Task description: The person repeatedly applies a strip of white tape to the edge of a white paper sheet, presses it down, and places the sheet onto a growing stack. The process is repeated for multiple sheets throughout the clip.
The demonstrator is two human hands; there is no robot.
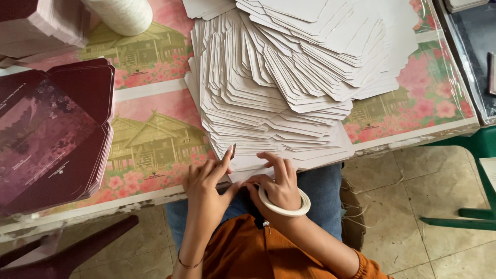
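A big fanned-out spread of white die-cut card blanks (289, 77) covers the table's middle and back. My left hand (207, 182) rests at the table's front edge, fingers pressing on the nearest white card (248, 171). My right hand (278, 182) touches the same card from the right, fingers curled on it. A white roll of tape (305, 204) hangs like a ring around my right wrist. Both hands meet over the card's front edge, above my lap.
A stack of dark maroon printed cards (54, 134) lies at the left. More pinkish stacked cards (46, 26) and a white roll (124, 14) sit at the back left. The tablecloth (155, 139) shows houses and pink flowers. A green chair (478, 181) stands at the right, a dark stool (62, 256) lower left.
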